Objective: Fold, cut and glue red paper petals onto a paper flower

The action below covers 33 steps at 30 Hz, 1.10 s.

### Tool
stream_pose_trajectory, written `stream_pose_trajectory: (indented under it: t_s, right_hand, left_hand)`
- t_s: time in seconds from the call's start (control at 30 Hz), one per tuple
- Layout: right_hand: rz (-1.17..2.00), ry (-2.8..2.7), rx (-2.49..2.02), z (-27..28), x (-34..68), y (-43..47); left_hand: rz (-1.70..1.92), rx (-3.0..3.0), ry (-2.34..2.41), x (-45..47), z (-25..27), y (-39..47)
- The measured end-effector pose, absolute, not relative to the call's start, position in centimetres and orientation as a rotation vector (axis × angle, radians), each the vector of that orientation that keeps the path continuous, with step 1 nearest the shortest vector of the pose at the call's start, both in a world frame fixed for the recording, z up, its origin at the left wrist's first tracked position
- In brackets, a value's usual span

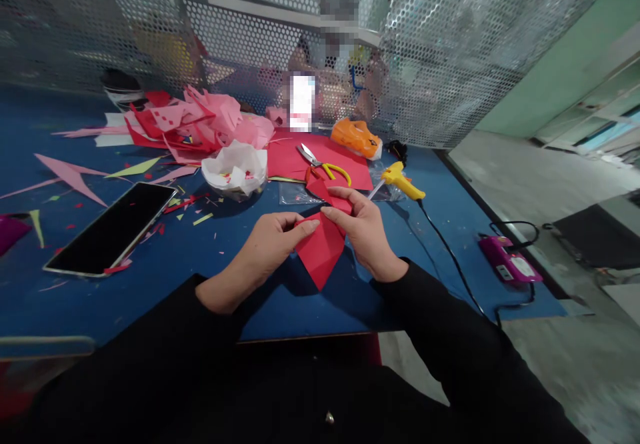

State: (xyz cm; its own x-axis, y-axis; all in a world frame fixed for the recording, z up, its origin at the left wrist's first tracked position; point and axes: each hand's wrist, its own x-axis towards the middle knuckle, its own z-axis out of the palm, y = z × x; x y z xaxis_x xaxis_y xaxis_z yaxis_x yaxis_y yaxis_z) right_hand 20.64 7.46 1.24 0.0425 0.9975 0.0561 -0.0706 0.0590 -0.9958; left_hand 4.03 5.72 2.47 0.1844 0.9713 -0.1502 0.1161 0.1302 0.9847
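Between my hands is a folded piece of red paper (323,252), held above the blue table with a pointed corner toward me. My left hand (273,244) pinches its left edge between thumb and fingers. On the upper right part of the paper, my right hand (364,227) presses with its thumb, fingers behind. Just beyond lie scissors with yellow handles (336,172), on flat red sheets (285,154). A yellow glue gun (403,181) rests to the right of my right hand, its black cord running toward the table's right side.
Pink and red paper scraps (200,121) pile up at the back left, beside a white tissue-lined bowl (235,167). A phone (115,227) lies at left. An orange packet (356,137) and a purple power strip (510,259) are at right. Perforated metal mesh (425,64) closes off the back.
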Motion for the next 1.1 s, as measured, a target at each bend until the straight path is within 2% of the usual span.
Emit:
stream_pose_trajectory:
  t_s: [1.1]
  right_hand:
    - [1.092,-1.233,-1.166,1.0,20.8,7.7]
  left_hand:
    - [0.892,1.070,1.123,4.1,2.0,6.0]
